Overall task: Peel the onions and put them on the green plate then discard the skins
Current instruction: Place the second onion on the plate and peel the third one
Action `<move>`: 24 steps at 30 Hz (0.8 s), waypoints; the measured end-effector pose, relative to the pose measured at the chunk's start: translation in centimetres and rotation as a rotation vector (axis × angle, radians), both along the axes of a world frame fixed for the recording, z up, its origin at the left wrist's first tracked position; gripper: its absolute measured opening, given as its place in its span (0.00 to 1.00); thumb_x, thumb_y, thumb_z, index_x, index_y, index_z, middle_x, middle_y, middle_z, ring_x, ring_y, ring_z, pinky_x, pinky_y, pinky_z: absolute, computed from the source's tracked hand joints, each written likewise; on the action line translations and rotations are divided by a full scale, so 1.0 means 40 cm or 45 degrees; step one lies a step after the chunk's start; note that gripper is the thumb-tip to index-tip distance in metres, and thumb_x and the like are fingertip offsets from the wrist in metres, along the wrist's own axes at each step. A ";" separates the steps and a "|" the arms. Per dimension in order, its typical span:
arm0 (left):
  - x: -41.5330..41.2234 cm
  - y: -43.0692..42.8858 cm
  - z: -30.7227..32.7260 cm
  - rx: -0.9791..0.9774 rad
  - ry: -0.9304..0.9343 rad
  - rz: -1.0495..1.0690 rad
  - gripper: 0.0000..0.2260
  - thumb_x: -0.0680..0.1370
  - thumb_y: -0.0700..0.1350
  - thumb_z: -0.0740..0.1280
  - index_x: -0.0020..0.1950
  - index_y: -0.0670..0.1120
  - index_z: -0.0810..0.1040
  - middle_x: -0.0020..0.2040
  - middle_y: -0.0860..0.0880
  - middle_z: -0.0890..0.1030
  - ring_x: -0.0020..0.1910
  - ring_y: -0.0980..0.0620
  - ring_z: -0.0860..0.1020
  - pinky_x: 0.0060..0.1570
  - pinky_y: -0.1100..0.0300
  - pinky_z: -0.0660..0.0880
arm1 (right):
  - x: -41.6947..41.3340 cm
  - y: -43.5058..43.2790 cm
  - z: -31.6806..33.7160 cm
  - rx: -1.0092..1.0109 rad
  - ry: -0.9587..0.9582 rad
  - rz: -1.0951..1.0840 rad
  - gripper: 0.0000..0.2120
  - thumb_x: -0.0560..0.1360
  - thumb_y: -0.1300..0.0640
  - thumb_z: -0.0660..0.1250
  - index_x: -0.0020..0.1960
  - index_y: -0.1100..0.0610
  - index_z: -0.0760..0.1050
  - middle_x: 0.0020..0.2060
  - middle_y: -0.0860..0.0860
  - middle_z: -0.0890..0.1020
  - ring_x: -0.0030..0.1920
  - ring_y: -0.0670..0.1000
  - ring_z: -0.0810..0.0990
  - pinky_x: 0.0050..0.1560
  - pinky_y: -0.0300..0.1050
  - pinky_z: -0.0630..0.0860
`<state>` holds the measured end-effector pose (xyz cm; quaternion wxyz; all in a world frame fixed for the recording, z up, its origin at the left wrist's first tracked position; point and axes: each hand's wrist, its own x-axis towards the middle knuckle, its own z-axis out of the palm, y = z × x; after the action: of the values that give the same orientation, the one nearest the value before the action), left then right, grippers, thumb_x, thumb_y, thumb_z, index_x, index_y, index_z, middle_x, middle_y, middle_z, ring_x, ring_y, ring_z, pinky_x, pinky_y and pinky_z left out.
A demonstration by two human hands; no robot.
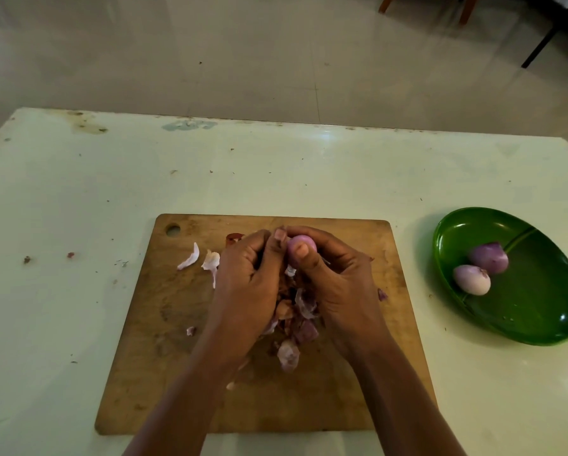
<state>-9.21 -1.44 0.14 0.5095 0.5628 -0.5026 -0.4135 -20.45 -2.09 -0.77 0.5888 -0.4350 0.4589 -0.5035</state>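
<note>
A small purple onion (304,243) is held above the wooden cutting board (177,324). My right hand (338,284) grips it, thumb pressed on its front. My left hand (246,284) meets it from the left, its fingertips pinching at the onion's top, where a bit of skin shows. A heap of purple and pale onion skins (292,330) lies on the board under and between my hands. Two peeled onions (479,269) rest in the left part of the green plate (539,311) at the right.
Loose pale skin pieces (200,260) lie on the board to the left of my hands. Small scraps (27,259) dot the pale table (78,199) at the left. Beyond the table's far edge are floor and chair legs (466,9).
</note>
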 end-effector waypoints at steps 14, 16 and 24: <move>-0.008 0.000 0.005 0.202 0.523 0.006 0.15 0.75 0.51 0.62 0.30 0.45 0.73 0.25 0.44 0.67 0.24 0.51 0.64 0.25 0.61 0.64 | -0.006 -0.010 0.016 0.271 -0.608 -0.151 0.13 0.65 0.50 0.65 0.34 0.59 0.83 0.33 0.53 0.84 0.34 0.47 0.84 0.34 0.38 0.80; -0.015 0.002 0.002 0.207 0.432 0.028 0.19 0.74 0.54 0.63 0.40 0.37 0.74 0.34 0.31 0.72 0.32 0.41 0.71 0.33 0.48 0.72 | -0.003 -0.007 0.009 0.266 -0.507 -0.102 0.16 0.65 0.47 0.64 0.39 0.60 0.81 0.34 0.52 0.84 0.36 0.47 0.84 0.36 0.38 0.80; -0.014 0.005 0.012 0.268 0.390 -0.006 0.12 0.67 0.53 0.70 0.45 0.46 0.81 0.40 0.40 0.82 0.37 0.39 0.76 0.41 0.37 0.77 | 0.000 -0.006 -0.020 0.177 -0.230 -0.006 0.28 0.57 0.32 0.75 0.43 0.55 0.82 0.44 0.58 0.84 0.47 0.56 0.83 0.51 0.50 0.81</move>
<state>-9.76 -1.23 0.62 0.5173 0.5423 -0.3744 -0.5460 -20.47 -2.33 -1.58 0.6554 -0.3450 0.4388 -0.5089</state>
